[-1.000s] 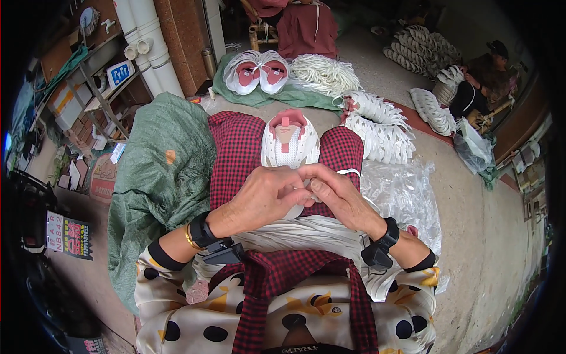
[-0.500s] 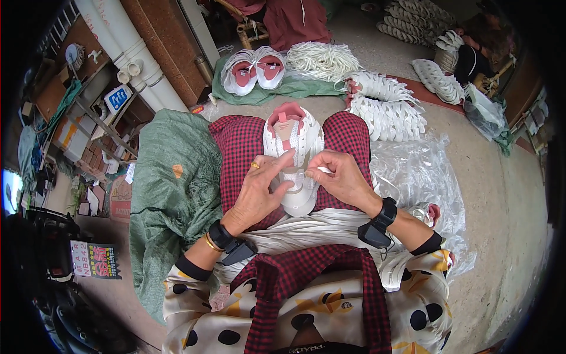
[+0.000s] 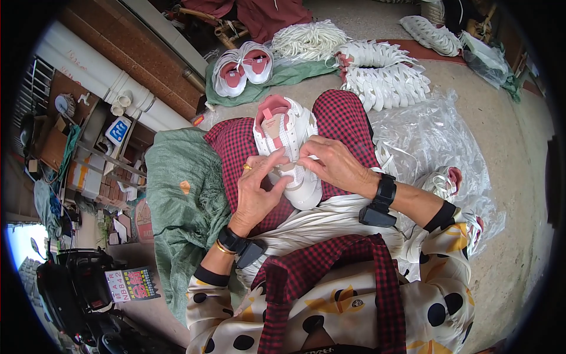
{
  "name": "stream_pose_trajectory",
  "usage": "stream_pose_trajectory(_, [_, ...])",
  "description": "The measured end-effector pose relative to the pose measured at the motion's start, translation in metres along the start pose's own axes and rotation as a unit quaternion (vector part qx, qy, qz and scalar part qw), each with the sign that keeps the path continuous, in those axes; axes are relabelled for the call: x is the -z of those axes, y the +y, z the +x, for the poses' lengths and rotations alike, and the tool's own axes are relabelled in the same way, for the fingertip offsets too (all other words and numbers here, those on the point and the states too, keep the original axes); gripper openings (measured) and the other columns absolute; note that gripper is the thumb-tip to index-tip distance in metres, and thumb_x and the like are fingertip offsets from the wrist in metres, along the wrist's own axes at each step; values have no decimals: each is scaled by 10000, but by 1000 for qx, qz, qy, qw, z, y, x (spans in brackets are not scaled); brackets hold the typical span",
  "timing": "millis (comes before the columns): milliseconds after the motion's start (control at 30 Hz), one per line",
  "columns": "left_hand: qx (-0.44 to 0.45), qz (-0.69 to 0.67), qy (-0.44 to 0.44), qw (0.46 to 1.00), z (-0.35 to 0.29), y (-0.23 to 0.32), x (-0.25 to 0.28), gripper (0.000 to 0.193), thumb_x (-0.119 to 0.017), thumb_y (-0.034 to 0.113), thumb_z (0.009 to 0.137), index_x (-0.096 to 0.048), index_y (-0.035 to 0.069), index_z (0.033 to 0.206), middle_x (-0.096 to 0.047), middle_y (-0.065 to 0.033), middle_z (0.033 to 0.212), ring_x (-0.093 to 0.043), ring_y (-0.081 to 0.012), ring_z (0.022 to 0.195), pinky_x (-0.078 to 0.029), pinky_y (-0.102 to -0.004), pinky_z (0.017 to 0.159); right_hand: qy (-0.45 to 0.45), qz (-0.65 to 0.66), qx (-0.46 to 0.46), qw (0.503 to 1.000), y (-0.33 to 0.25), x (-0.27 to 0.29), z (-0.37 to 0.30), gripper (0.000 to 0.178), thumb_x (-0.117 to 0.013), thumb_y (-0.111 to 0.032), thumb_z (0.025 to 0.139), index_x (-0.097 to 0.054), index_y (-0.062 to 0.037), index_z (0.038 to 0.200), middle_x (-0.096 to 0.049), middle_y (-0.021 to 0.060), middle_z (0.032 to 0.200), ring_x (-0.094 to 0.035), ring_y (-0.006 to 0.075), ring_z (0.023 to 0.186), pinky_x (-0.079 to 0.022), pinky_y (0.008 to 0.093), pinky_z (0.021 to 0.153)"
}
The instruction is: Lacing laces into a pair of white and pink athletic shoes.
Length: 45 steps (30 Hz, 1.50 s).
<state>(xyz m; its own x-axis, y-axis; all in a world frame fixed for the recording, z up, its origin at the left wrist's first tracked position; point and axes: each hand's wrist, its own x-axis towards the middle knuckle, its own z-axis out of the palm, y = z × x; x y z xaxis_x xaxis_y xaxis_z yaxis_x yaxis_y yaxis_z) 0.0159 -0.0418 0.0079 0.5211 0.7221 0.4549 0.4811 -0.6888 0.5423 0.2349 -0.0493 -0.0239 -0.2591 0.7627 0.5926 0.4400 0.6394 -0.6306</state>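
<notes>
Both hands meet over the white-and-pink sneaker [image 3: 287, 147] on the lap: left hand [image 3: 259, 189] at seven o'clock, right hand [image 3: 333, 164] at three, each grip pinching its white lace; clear plastic sheet [image 3: 436, 135] crowds three o'clock.

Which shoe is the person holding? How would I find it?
Look at the red checked lap in the middle. Between the knees lies a white shoe with pink lining, both hands, left and right, on its laces. The other white shoes lie away on the floor.

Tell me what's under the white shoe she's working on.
The white shoe rests on the lap, on red checked fabric. Both hands, left hand and right hand, cover its lower half; its sole is hidden.
</notes>
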Motion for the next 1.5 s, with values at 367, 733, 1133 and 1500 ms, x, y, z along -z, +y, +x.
stream_pose_trajectory(367, [-33, 7, 13, 999, -1, -5, 0, 576, -821, 19, 713, -620, 41, 1253, -700, -49, 1051, -587, -168, 909, -509, -293, 816, 0, 7, 11, 1000, 5, -7, 1, 140, -681, -100, 866, -595, 5, 898, -592, 145, 832, -621, 355, 745, -490, 427, 640])
stream_pose_trajectory(733, [16, 48, 15, 999, 2, 9, 0, 326, -802, 71, 755, -705, 58, 1066, -551, -59, 972, -553, -160, 791, -495, -288, 743, 20, 24, 10, 999, 8, -9, -1, 127, -658, -106, 866, -598, 6, 875, -595, 149, 826, -623, 362, 757, -497, 441, 656])
stream_pose_trajectory(1133, [-7, 53, 22, 998, 2, 0, -3, 348, -826, 53, 724, -727, 65, 1057, -577, -41, 945, -575, -140, 772, -488, -272, 714, 24, 8, 13, 1000, 8, -12, -3, 138, -684, -96, 855, -588, 0, 879, -581, 141, 821, -617, 362, 725, -491, 434, 614])
stream_pose_trajectory(1500, [-77, 121, 16, 990, 0, -5, -1, 371, -825, 65, 724, -726, 62, 1082, -584, -88, 953, -592, -224, 850, -496, -318, 743, 19, 1, 19, 1000, 7, -12, -1, 137, -681, -98, 857, -588, 1, 876, -581, 136, 820, -621, 358, 721, -496, 433, 608])
